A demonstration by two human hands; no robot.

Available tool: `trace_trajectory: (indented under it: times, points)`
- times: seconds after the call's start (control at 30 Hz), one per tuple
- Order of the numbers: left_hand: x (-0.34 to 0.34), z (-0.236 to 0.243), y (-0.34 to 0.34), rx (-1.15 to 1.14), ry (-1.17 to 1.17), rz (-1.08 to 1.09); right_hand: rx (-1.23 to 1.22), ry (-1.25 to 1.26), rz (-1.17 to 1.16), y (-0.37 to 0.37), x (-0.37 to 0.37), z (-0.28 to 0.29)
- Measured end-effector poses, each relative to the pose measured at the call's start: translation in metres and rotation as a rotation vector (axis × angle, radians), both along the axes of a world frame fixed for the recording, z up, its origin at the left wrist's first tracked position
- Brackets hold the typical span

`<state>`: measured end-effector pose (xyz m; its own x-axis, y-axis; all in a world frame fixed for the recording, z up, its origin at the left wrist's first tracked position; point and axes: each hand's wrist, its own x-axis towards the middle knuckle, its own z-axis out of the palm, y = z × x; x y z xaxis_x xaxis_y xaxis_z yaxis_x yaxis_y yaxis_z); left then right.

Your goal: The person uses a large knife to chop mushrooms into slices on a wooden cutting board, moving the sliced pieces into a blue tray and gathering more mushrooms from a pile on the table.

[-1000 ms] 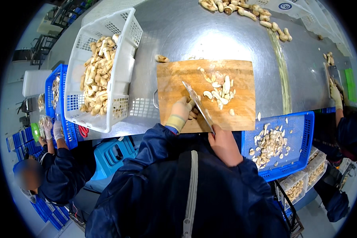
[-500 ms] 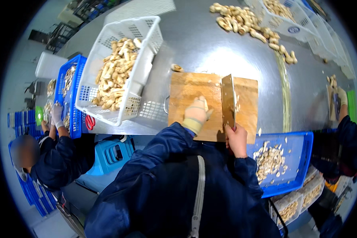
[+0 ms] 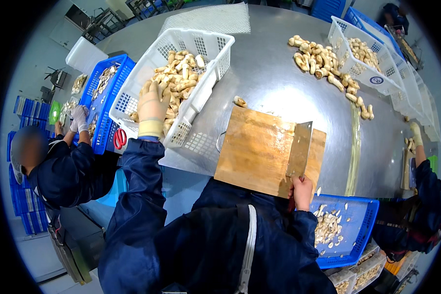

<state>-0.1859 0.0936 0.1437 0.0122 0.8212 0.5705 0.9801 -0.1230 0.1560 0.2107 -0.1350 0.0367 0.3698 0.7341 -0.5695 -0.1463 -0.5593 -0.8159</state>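
My left hand (image 3: pixel 152 107), in a pale glove with a yellow cuff, is over the near left part of a white plastic basket (image 3: pixel 211 88). Its fingers are spread above pale brown mushrooms (image 3: pixel 184 73), which look like king oysters; nothing shows in its grip. My bare right hand (image 3: pixel 302 191) is wrapped round the handle of a cleaver (image 3: pixel 299 149). The blade stands on edge over the right part of a wooden cutting board (image 3: pixel 252 147). A single mushroom piece (image 3: pixel 240 101) lies just beyond the board's far edge.
A blue tray (image 3: pixel 360 240) of mushroom trimmings sits below the board at right. Loose mushrooms (image 3: pixel 323 61) lie beside white baskets (image 3: pixel 392 83) at far right. Red scissors (image 3: pixel 119 138) lie left of my basket. Co-workers stand on both sides, the left one (image 3: pixel 66 171) at a blue basket (image 3: pixel 99 132).
My left hand has left the cutting board and moved left to the mushroom basket, its fingers opening out. The cleaver remains in my right hand over the board. The whole view has shifted.
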Motion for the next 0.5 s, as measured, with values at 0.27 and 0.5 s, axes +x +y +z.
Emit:
trace_trajectory:
  times: [0.27,0.5]
  points:
    - [0.152,-0.108,0.062,-0.399,0.051,-0.644,-0.001,-0.179,0.064,-0.011,-0.023,0.005]
    - [0.164,-0.166,0.106,-0.866,0.448,-0.678,-0.013,-0.308,0.133,-0.013,-0.039,0.011]
